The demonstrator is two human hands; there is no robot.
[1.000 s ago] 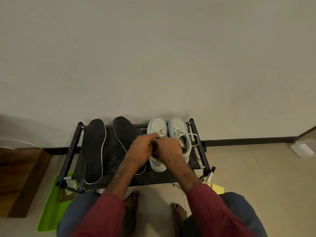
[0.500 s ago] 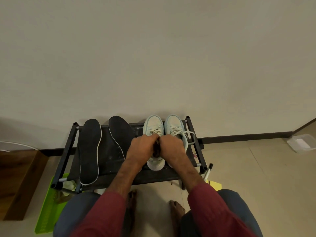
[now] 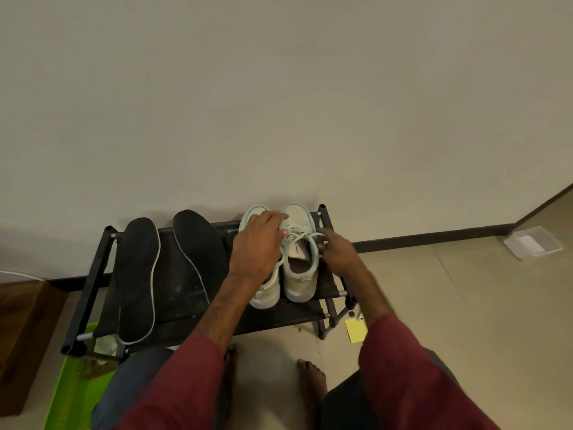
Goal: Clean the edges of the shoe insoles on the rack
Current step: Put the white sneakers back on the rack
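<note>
Two black insoles with pale edges lie on the black shoe rack (image 3: 93,274), the left insole (image 3: 136,274) beside the right insole (image 3: 198,259). A pair of pale green sneakers stands at the rack's right end. My left hand (image 3: 259,243) lies spread over the left sneaker (image 3: 268,294), hiding most of it, with its fingertips at the laces of the right sneaker (image 3: 299,271). My right hand (image 3: 338,252) is at that shoe's right side, with fingers pinched where a lace loop (image 3: 310,235) ends. Neither hand touches an insole.
A green tray (image 3: 71,383) and a wooden box (image 3: 24,336) sit on the floor at the left. A yellow note (image 3: 356,330) lies by the rack's right leg. A clear plastic container (image 3: 533,243) stands at the right. My bare feet (image 3: 311,380) are before the rack.
My hands were bunched together over the left sneaker and have now parted. The left hand slid up toward the toes. The right hand moved to the right sneaker's outer side.
</note>
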